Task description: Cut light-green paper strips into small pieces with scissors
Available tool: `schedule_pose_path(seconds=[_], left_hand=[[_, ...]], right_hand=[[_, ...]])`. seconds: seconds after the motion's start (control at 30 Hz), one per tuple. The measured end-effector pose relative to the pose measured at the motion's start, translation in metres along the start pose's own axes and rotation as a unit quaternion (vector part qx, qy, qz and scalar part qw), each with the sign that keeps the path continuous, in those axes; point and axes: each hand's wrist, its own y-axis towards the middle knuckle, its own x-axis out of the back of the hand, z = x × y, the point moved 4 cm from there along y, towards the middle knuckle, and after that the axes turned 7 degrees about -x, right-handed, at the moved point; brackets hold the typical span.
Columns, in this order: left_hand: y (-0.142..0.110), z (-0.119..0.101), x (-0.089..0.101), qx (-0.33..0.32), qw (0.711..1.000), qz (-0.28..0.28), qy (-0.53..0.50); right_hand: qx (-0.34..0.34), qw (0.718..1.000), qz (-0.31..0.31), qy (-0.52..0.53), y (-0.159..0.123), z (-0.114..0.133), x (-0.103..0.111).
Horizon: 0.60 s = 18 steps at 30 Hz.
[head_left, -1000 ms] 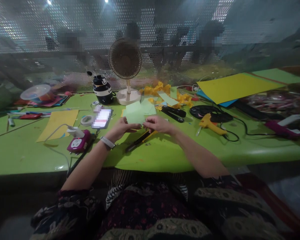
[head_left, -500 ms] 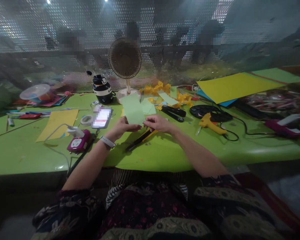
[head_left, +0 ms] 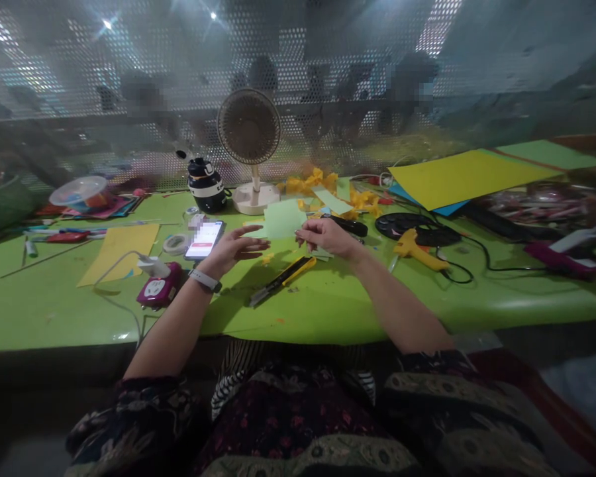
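My left hand [head_left: 236, 250] hovers over the table beside the phone, its fingers spread and holding nothing. The thumb and fingers of my right hand [head_left: 324, 236] are pinched together at the lower right corner of a light green sheet of paper [head_left: 284, 218]. Whether the corner is between the fingertips, I cannot make out. Below and between the hands lies a box cutter [head_left: 282, 281] with a yellow and black handle. Partly hidden behind my right hand is a black stapler-like tool [head_left: 350, 225]. The lit phone [head_left: 206, 240] rests near my left wrist.
A white fan [head_left: 249, 126] and a dark bottle [head_left: 206, 185] stand at the back. Crumpled yellow paper [head_left: 312, 180] lies behind the green sheets. On the right are a yellow glue gun [head_left: 420, 250] and large yellow card [head_left: 471, 173]. A purple socket block [head_left: 159, 286] with cables sits left.
My left hand has let go of the light green paper, spread its fingers and moved slightly left. The paper is lower and flatter; my right hand has moved a little right. The view has tilted up.
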Motion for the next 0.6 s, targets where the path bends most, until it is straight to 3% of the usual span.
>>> schedule_pose_path(seconds=[0.13, 0.4, 0.6], left_hand=[[0.003, 0.011, -0.005, 0.014, 0.998, 0.007, -0.057], [-0.001, 0.016, -0.02, -0.055, 0.998, 0.032, 0.001], [-0.002, 0.018, -0.022, -0.019, 0.999, 0.035, 0.006]], right_hand=[[-0.024, 1.0, 0.013, 0.001, -0.001, -0.002, -0.011], [-0.084, 0.994, 0.0, 0.064, 0.004, -0.016, -0.028], [-0.087, 0.992, -0.005, 0.09, 0.008, -0.029, -0.036]])
